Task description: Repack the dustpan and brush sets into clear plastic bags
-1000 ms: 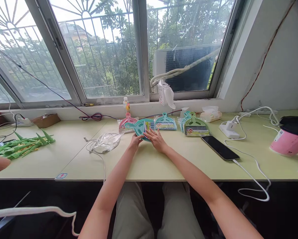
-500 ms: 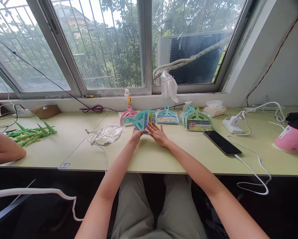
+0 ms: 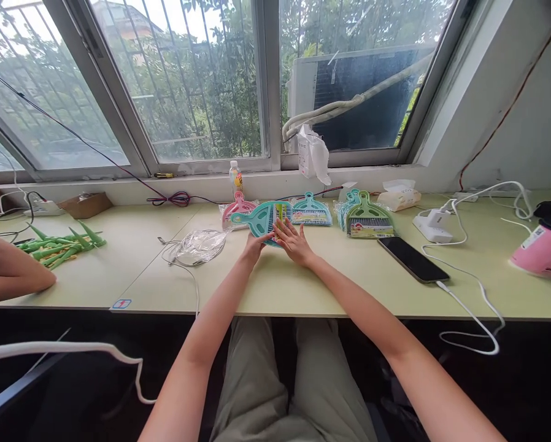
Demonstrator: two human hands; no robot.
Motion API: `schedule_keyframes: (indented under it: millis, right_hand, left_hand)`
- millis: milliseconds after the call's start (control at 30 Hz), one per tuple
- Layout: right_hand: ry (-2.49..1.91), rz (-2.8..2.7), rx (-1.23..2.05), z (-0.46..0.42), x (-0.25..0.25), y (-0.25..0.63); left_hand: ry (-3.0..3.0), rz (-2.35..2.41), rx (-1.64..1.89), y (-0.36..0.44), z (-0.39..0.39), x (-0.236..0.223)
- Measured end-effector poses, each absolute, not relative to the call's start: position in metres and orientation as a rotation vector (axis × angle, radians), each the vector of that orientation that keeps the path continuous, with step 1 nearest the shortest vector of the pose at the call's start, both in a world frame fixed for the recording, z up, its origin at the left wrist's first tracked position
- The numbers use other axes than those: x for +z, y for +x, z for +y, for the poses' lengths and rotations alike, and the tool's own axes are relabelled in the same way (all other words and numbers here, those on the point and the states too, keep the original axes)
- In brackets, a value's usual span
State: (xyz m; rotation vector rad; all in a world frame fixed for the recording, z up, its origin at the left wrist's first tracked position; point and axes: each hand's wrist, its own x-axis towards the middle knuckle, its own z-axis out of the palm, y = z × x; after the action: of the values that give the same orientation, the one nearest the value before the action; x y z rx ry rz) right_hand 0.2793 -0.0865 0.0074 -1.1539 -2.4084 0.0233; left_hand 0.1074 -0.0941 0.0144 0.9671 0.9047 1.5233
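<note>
A teal mini dustpan-and-brush set (image 3: 259, 221) is tilted up off the table, its handle pointing left. My left hand (image 3: 256, 244) grips its lower edge, thumb in front and the other fingers mostly hidden behind. My right hand (image 3: 296, 244) lies over the front of the set's printed label (image 3: 281, 212), fingers stretched out and spread. Just behind are a pink dustpan set (image 3: 239, 204) and a blue dustpan set (image 3: 310, 212), both flat on the table. Farther right sits a green dustpan set (image 3: 370, 216) beside teal ones in plastic wrap.
Crumpled clear plastic bags (image 3: 202, 247) and a white cable lie to the left. A phone (image 3: 412, 259) on a charging cable, a power adapter (image 3: 432, 226) and a pink cup (image 3: 540, 248) are on the right. Another person's arm (image 3: 13, 270) rests near green pointed objects (image 3: 64, 245).
The view has shifted slightly. Both hands stay on the teal set, with only a small shift of the right fingers on the label. The other person's elbow shows a little farther right.
</note>
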Motion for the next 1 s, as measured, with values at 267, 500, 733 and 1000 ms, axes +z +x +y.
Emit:
schedule_keyframes:
  millis: [267,500,733,1000]
  right_hand:
    - [-1.105,-2.199,0.012,-0.093,0.008,0.278]
    - [-1.016,-1.495,0.78,-0.07,0.0,0.287]
    - [-0.931,-1.222,1.267,-0.066,0.002,0.288]
    - [-0.998,-1.148,1.316,-0.071,0.005,0.288]
  left_hand:
    - [0.954,0.926,1.533,0.106,-0.089,0.011]
    - [1.01,0.906,1.495,0.107,-0.09,0.009]
    - [1.066,0.917,1.42,0.109,-0.095,0.012]
    - [1.088,1.031,1.285,0.106,-0.099,0.009]
